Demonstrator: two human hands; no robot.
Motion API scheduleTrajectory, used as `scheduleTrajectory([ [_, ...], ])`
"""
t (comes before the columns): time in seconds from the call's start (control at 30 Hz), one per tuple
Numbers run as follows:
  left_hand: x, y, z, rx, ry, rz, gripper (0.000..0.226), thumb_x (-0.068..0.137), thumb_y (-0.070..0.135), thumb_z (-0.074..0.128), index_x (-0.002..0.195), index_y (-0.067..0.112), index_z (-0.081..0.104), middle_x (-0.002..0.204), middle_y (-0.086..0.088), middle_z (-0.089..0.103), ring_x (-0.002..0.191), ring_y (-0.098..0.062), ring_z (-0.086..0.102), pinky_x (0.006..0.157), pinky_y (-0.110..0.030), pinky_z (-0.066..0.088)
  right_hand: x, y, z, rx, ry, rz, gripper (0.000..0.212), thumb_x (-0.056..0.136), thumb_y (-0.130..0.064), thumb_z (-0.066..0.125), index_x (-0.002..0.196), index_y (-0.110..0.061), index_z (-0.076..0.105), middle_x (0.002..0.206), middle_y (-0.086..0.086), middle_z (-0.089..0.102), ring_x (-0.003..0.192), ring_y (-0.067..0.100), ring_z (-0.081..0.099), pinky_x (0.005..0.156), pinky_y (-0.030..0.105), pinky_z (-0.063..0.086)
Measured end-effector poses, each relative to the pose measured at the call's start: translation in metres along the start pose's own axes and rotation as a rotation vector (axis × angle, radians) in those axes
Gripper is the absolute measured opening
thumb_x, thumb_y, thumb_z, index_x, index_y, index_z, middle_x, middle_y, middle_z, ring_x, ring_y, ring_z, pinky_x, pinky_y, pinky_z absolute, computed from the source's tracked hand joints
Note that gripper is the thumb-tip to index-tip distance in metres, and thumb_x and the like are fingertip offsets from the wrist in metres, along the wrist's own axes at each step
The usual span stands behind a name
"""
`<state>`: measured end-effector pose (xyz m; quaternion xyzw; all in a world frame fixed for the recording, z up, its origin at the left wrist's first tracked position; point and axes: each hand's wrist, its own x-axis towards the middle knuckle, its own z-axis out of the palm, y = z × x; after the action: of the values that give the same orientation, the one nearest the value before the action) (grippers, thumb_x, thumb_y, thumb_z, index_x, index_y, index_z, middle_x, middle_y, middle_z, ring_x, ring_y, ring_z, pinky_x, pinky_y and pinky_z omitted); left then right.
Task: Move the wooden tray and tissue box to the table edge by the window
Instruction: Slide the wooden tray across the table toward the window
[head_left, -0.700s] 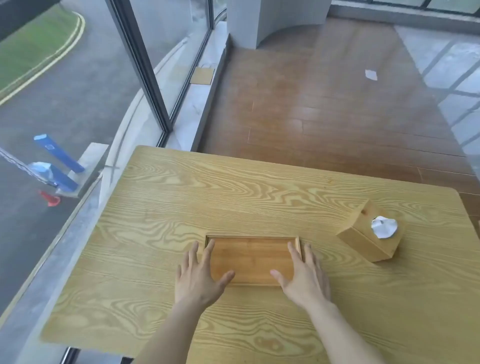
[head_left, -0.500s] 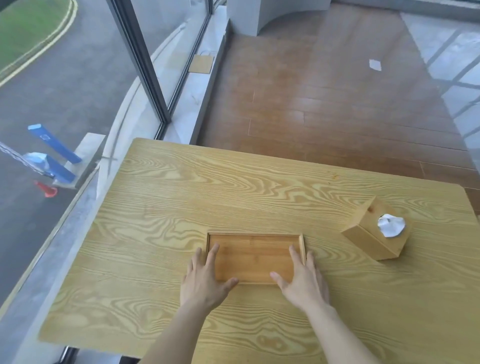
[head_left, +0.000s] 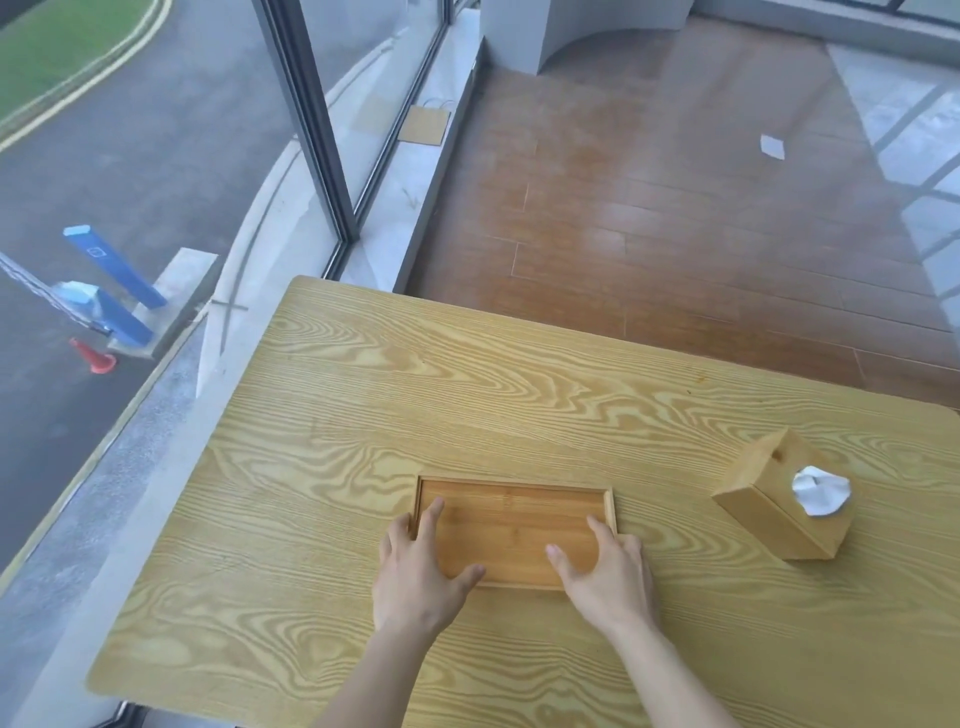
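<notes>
Wooden tray (head_left: 514, 525): long axis left-right. Left hand (head_left: 415, 577) at tray's left end, right hand (head_left: 610, 577) at right end. Fingers spread wide, resting, not clamped. Window (head_left: 156, 156) left of tray. Tissue box (head_left: 769, 514) right, well apart.

The table (head_left: 467, 405) has a pale, boldly grained wood surface, smooth with a soft sheen. The wooden tray (head_left: 514, 519) is darker, fine-grained and matt. The tissue box (head_left: 763, 499) is smooth honey-coloured wood, holding crumpled white tissue paper (head_left: 821, 491). At upper right, the floor (head_left: 675, 234) is reddish wood planks, dully glossy. At upper left, window glass (head_left: 156, 156) sits in a dark metal frame (head_left: 311, 130).
</notes>
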<state>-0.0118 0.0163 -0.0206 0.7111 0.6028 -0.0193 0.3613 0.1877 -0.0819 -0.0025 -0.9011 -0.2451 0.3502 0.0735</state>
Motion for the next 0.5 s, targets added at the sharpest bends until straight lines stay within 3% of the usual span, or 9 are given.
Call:
scheduleTrajectory([
  [0.23,0.018,-0.044,-0.046,-0.071,0.134,-0.112,0.093,0.075,0.064,0.072,0.151,0.047,0.020,0.154,-0.004,0.029,0.143,-0.024,0.032,0.092,-0.045,0.055,-0.001,-0.076,0.024,-0.025,-0.023,-0.131,0.077,0.089,-0.067,0.060,0.155,-0.032,0.040,0.144,0.007,0.042,0.131,0.032,0.052,0.104,0.044,0.047],
  [0.5,0.023,-0.117,-0.093,-0.274,0.319,-0.306,0.085,0.078,0.058,0.072,0.150,0.042,0.030,0.149,-0.009,0.034,0.140,-0.029,0.036,0.101,-0.046,0.048,0.005,-0.184,0.069,-0.150,-0.090,-0.363,0.076,0.088,-0.069,0.059,0.152,-0.034,0.041,0.146,0.005,0.041,0.132,0.030,0.050,0.105,0.048,0.048],
])
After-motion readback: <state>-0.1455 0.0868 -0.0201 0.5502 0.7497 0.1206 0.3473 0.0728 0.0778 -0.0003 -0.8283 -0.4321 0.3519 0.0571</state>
